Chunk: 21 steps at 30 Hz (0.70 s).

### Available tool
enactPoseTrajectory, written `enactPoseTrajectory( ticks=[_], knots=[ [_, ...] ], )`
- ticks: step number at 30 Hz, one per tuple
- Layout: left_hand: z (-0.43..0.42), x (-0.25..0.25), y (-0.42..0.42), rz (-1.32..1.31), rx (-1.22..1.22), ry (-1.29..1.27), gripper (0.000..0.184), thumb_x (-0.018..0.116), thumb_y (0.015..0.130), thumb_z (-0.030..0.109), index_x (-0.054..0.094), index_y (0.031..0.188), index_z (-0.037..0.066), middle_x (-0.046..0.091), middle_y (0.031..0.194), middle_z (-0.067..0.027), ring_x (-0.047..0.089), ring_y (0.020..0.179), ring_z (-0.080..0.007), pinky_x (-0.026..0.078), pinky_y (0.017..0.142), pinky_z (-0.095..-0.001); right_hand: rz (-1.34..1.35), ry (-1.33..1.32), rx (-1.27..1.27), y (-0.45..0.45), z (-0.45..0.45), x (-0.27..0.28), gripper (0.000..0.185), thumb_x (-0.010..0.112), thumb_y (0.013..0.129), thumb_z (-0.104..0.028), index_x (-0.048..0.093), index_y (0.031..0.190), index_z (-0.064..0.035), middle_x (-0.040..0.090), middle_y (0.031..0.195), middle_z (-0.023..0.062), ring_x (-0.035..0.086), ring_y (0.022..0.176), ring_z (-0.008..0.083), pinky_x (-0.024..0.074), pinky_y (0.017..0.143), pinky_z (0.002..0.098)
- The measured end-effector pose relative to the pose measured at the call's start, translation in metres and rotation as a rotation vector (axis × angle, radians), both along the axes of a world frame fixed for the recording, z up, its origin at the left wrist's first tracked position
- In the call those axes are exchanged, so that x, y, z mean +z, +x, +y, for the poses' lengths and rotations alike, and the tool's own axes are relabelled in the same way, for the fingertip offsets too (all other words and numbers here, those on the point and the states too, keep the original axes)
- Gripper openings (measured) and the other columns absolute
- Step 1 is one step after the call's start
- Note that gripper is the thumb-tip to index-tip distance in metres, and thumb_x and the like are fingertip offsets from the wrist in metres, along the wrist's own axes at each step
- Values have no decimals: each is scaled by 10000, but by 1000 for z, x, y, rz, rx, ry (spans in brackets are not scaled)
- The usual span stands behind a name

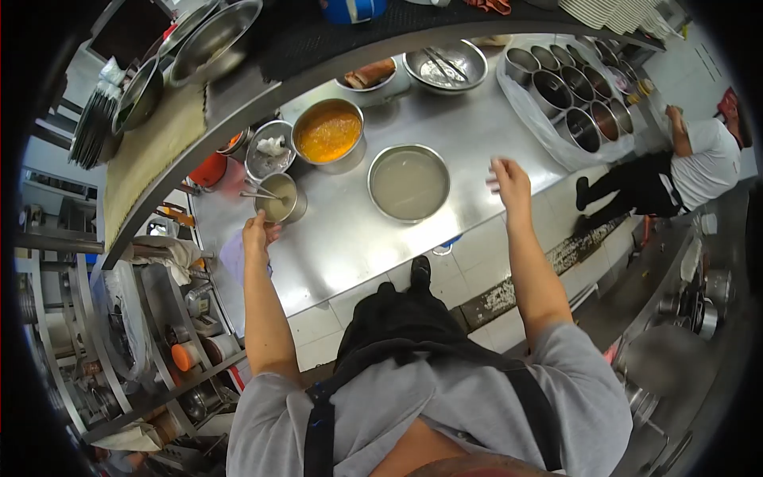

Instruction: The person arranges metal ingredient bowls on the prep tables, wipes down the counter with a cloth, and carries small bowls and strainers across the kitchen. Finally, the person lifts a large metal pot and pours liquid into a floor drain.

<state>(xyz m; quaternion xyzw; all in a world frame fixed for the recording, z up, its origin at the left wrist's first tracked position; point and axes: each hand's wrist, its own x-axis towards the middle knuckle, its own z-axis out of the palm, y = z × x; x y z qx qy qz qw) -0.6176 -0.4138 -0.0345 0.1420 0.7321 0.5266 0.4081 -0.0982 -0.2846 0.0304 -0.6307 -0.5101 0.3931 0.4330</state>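
Observation:
My left hand (pixel 258 233) is at the near side of a small metal pot (pixel 294 208) with cloudy liquid and utensils in it; its fingers are partly spread, and contact with the pot is unclear. Over the counter's right part, my right hand (pixel 509 180) hangs in the air with fingers apart, holding nothing. Between the hands sits a round metal pan (pixel 408 183) of cloudy pale liquid. Behind the small pot stand a larger pot of orange liquid (pixel 328 135) and a metal bowl (pixel 270 151) with something white in it.
Several metal canisters (pixel 579 127) stand in plastic at the counter's (pixel 358 246) right end. A bowl with chopsticks (pixel 445 66) is at the back. An overhead shelf (pixel 294 71) crosses above. Another person (pixel 703 163) is at the far right. Shelving (pixel 159 342) stands at left.

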Motion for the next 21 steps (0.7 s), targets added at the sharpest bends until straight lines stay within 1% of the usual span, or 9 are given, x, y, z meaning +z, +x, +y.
enactPoseTrajectory(
  ticks=[4,6,8,10,12,14,16,18,21],
  knots=[
    [13,7,9,67,44,-195,214,506,848,107,531,991,-50,634,845,-170,649,608,-221,530,490,-276,100,19,-66,-39,144,-23,499,587,862,-424,602,1046,40,651,874,119,642,660,192,491,522,287],
    [16,14,17,85,70,-181,198,499,826,80,527,966,-56,633,844,-174,653,611,-234,544,505,-281,-131,-70,-187,-53,205,-49,520,608,847,-416,609,962,91,636,809,154,645,661,207,481,516,292],
    [5,7,18,79,94,-128,182,496,802,50,524,939,-67,630,838,-178,655,612,-251,564,526,-288,37,-274,-161,-69,229,-37,507,629,840,-376,603,914,125,625,796,183,643,653,226,503,479,299],
    [-3,4,21,47,146,-62,180,499,790,33,522,930,-79,620,819,-183,652,605,-256,573,535,-295,227,-138,-239,-74,268,-86,452,660,822,-317,604,875,129,620,814,181,634,610,245,548,451,305],
    [-11,3,25,49,215,-47,155,493,786,23,523,895,-83,615,808,-184,650,600,-258,576,541,-294,418,-90,-235,-57,299,-125,405,670,797,-234,568,962,122,575,957,224,637,687,309,606,497,387],
    [-20,6,32,66,219,-55,126,491,779,20,528,843,-83,612,806,-186,649,602,-259,577,539,-290,543,-83,-315,-51,294,-109,327,608,785,-131,543,919,161,582,918,229,635,665,323,611,510,400],
    [-32,7,35,48,265,-51,102,496,769,17,531,801,-74,606,781,-170,640,595,-244,573,532,-280,389,-128,-302,-32,289,-97,289,570,752,-72,523,887,179,589,867,227,638,640,331,612,517,407],
    [-50,0,36,80,254,-47,81,509,760,15,529,784,-59,595,750,-145,627,585,-221,571,531,-276,353,-67,-257,0,290,-109,291,578,744,-73,514,861,186,595,835,225,641,620,332,611,521,411],
    [-78,4,44,39,289,-21,59,518,755,20,527,745,-38,585,727,-128,615,577,-206,570,531,-276,300,-54,-189,39,260,-79,328,587,701,-117,534,859,165,576,832,210,626,688,300,609,556,401]
  ],
)
